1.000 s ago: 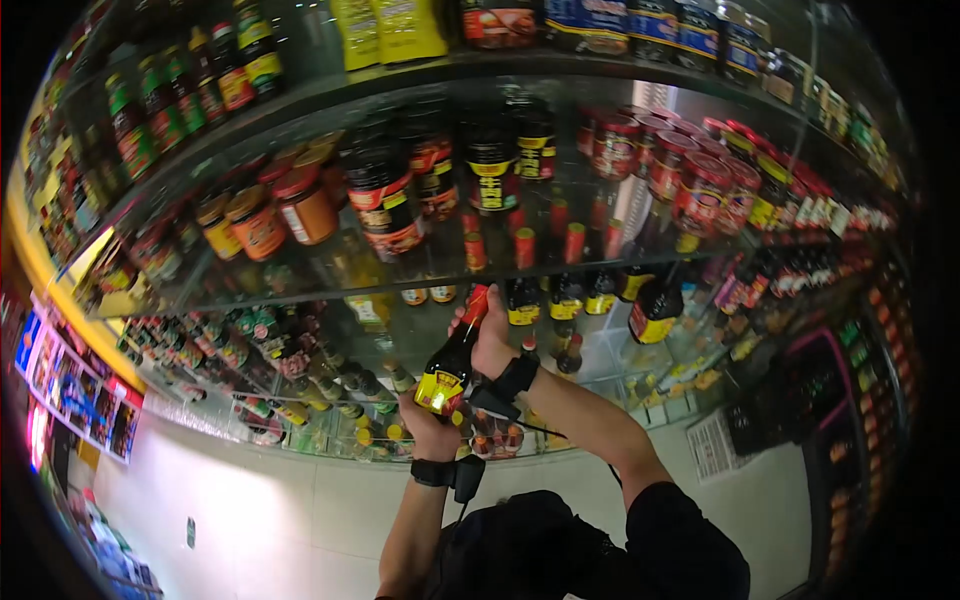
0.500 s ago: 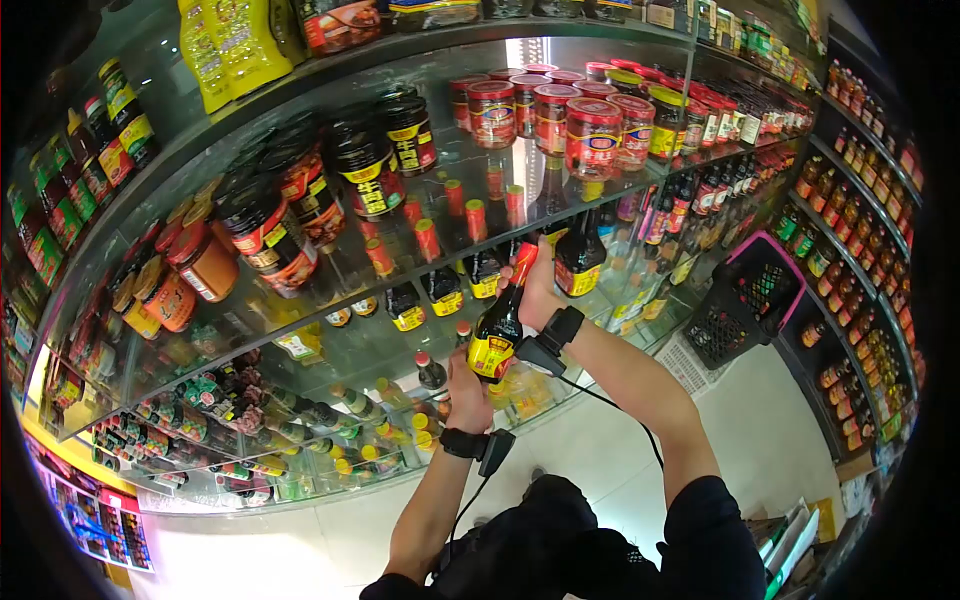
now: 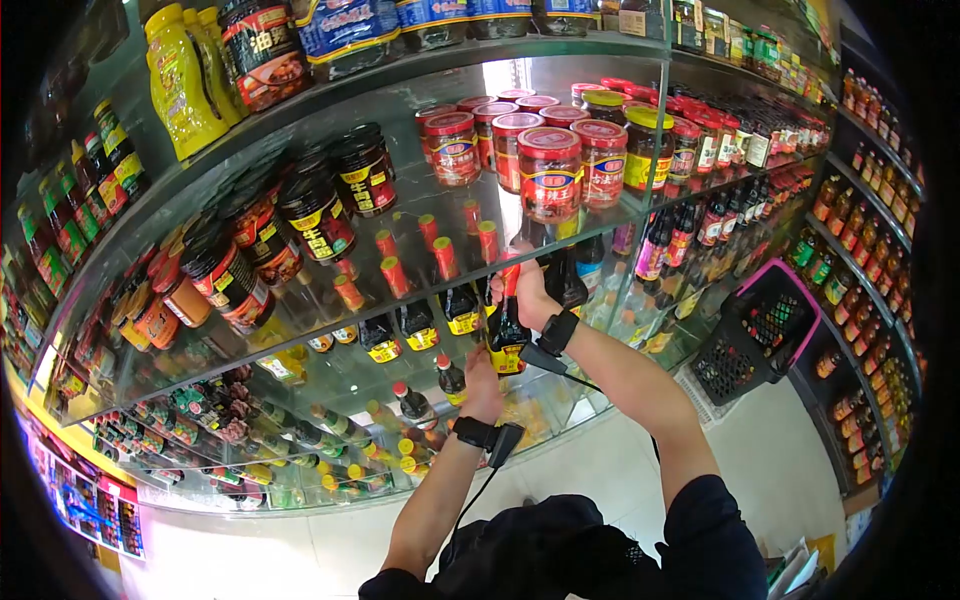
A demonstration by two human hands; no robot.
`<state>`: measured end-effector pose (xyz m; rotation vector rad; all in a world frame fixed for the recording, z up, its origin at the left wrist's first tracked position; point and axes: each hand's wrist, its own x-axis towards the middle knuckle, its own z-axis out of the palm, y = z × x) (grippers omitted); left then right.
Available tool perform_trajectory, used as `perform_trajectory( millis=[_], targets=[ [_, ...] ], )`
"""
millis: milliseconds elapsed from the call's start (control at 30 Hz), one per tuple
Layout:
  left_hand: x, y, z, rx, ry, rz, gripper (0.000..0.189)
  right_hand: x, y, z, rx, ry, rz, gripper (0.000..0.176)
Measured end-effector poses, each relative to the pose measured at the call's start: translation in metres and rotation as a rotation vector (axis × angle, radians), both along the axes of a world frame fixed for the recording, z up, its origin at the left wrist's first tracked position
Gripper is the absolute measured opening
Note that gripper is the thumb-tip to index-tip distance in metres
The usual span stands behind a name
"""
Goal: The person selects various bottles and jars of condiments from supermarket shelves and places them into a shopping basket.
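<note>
Dark sauce bottle [image 3: 508, 325], with a red cap and a yellow label, is held nearly upright in front of the glass shelf [image 3: 340, 378], at the right end of a row of similar bottles [image 3: 420, 337]. The right hand [image 3: 532, 297] is closed around its neck, just under the cap. The left hand [image 3: 483, 382] is cupped under its base, with the fingers bent against the bottom. Each wrist carries a black band with a cable. On the shelf above stand red-lidded jars [image 3: 549, 172]. A black basket with a pink rim [image 3: 760, 325] is low to the right, well apart.

I judge the step in hand to be the handling of the bottle at shelf level; whether it goes in or comes out, I cannot tell. The left hand hides the base, so I cannot see if it rests on the glass. The next move calls for keeping the bottle upright, keeping the cap clear of the shelf above, and not knocking the bottles just beside it.
</note>
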<state>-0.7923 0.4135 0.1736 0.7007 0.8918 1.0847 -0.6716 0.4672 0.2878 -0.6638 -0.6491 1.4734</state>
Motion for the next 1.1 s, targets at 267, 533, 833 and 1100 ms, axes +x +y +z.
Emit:
perform_trajectory(
  millis=[267, 533, 833, 1100],
  targets=[
    [0.022, 0.015, -0.006, 0.06, 0.025, 0.15, 0.03, 0.003, 0.014, -0.004, 0.147, -0.023, 0.046, 0.035],
    [0.025, 0.021, -0.012, 0.077, 0.034, 0.165, 0.029, 0.005, 0.018, -0.014, 0.279, -0.104, 0.011, 0.034],
    [0.03, 0.02, -0.011, 0.093, 0.021, 0.182, 0.031, 0.006, 0.021, -0.019, 0.329, -0.164, -0.087, 0.042],
    [0.036, 0.021, -0.011, 0.094, -0.009, 0.185, 0.035, 0.011, 0.03, -0.023, 0.365, -0.221, -0.127, 0.039]
  ],
)
